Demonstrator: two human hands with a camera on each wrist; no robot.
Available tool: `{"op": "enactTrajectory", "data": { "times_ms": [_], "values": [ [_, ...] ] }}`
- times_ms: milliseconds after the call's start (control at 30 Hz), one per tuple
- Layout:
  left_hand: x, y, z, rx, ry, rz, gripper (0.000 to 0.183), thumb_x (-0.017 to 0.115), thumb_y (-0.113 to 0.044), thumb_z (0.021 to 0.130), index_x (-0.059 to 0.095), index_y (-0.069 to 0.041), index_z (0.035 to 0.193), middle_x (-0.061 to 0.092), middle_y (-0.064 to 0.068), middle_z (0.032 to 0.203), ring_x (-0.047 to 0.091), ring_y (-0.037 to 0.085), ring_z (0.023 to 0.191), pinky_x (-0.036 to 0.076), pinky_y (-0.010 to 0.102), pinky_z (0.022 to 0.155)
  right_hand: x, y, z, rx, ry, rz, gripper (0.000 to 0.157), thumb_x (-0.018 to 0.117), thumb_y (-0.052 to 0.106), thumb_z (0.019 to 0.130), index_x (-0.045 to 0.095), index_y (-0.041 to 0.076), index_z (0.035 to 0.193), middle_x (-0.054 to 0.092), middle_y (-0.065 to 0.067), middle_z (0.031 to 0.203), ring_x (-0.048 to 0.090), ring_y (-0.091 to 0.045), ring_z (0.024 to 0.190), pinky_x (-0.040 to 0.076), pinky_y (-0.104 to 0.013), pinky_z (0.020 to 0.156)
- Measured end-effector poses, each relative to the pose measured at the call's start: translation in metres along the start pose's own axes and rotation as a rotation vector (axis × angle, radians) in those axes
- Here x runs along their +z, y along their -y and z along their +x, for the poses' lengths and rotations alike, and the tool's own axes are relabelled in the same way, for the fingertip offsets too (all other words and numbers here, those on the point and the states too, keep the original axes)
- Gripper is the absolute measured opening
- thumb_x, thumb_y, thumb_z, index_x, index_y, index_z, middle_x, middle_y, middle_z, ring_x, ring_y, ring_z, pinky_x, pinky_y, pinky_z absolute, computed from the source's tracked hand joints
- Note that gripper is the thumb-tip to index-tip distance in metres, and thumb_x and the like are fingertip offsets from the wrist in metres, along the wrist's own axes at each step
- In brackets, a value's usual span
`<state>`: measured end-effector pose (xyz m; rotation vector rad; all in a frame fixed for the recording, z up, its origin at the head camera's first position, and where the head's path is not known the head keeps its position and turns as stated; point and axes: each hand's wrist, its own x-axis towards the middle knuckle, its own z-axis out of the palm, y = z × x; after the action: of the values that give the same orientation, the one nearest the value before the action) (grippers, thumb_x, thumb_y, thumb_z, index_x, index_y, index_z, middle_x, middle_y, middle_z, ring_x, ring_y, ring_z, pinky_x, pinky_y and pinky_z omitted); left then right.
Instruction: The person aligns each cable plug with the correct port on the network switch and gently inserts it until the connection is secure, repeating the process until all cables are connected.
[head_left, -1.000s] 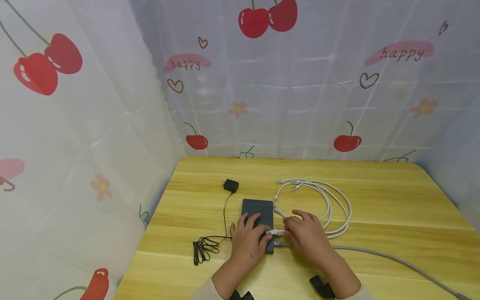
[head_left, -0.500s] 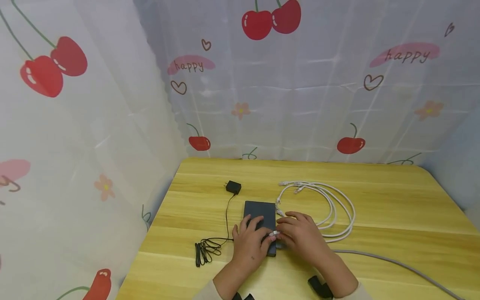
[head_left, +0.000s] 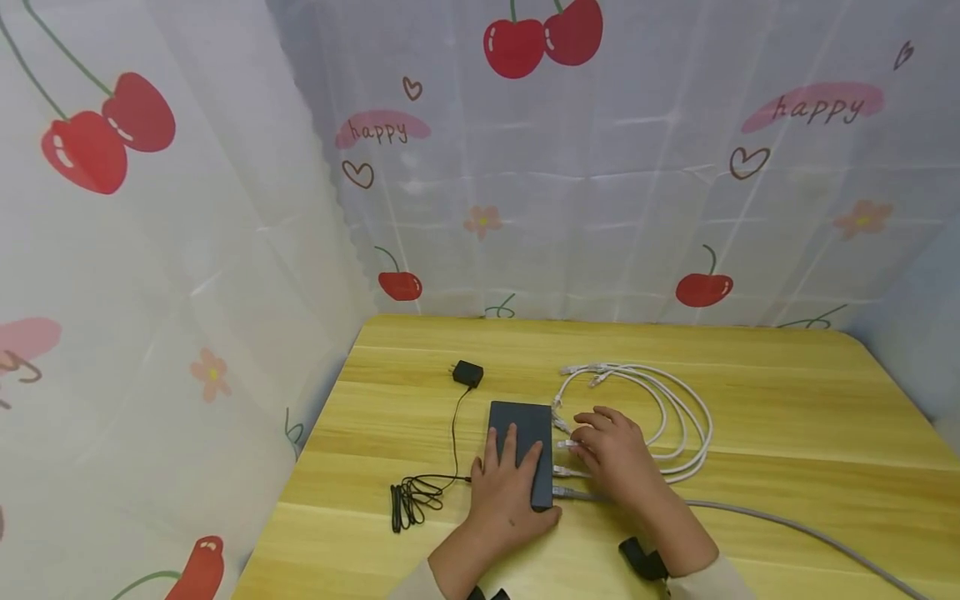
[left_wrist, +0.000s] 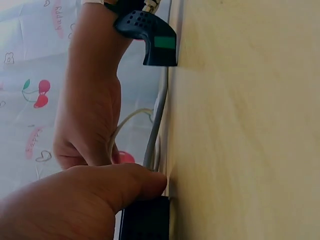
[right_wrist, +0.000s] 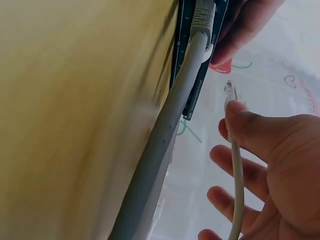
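A dark network switch point(head_left: 521, 417) lies flat on the table. My left hand point(head_left: 504, 492) rests on it with fingers spread over its top and the thumb at its near end. Just right of the switch, my right hand point(head_left: 618, 454) pinches the clear plug point(right_wrist: 229, 92) of a white network cable between thumb and forefinger, apart from the ports. A thick grey network cable point(head_left: 570, 493) sits plugged into the switch's right side, nearest me. Beside it, a white cable's plug point(head_left: 562, 472) meets the same side. In the left wrist view, my left thumb point(left_wrist: 145, 181) lies over the switch's end.
Coiled white network cables point(head_left: 701, 417) with several loose plugs lie behind my right hand. To the left are a black power adapter point(head_left: 468, 374) and its bundled cord point(head_left: 411, 504), which runs to the switch. The grey cable trails off right. A patterned curtain point(head_left: 570, 208) stands behind the table.
My right hand has let go of one white plug, now at the switch's side, and holds another farther back. My left hand's fingers have left that plug and spread over the switch.
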<state>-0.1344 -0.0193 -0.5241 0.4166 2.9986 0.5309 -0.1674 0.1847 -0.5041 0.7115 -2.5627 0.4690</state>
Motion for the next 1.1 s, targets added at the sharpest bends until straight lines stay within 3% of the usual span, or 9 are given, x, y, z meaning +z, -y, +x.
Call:
{"op": "enactTrajectory", "data": {
  "times_ms": [167, 467, 1100],
  "values": [
    [-0.001, -0.0011, 0.0008, 0.002, -0.018, -0.027, 0.093, 0.074, -0.059, 0.072, 0.042, -0.028, 0.153, 0.017, 0.01, 0.166, 0.005, 0.044, 0.151, 0.03, 0.07, 0.103, 0.0007, -0.0007, 0.0013, 0.044, 0.041, 0.007, 0.013, 0.084, 0.018, 0.08, 0.077, 0.016, 0.091, 0.069, -0.012, 0.12, 0.058, -0.043, 0.118, 0.047, -0.064, 0.089],
    [-0.0045, -0.0009, -0.0015, 0.029, -0.055, -0.111, 0.094, 0.072, -0.057, 0.074, 0.038, -0.026, 0.155, 0.024, 0.001, 0.165, 0.011, 0.04, 0.151, 0.035, 0.066, 0.101, 0.0038, -0.0007, 0.0022, 0.08, 0.091, 0.04, 0.01, 0.084, 0.019, 0.08, 0.077, 0.017, 0.088, 0.068, -0.012, 0.124, 0.056, -0.044, 0.121, 0.047, -0.064, 0.09],
    [-0.0048, 0.0021, -0.0032, 0.08, -0.075, -0.165, 0.089, 0.068, -0.055, 0.078, 0.038, -0.021, 0.155, 0.025, 0.001, 0.165, 0.012, 0.037, 0.152, 0.038, 0.067, 0.097, 0.0032, 0.0048, 0.0041, 0.087, 0.087, 0.072, 0.008, 0.082, 0.021, 0.082, 0.074, 0.019, 0.082, 0.069, -0.009, 0.122, 0.058, -0.039, 0.119, 0.048, -0.062, 0.088]
  ]
}}
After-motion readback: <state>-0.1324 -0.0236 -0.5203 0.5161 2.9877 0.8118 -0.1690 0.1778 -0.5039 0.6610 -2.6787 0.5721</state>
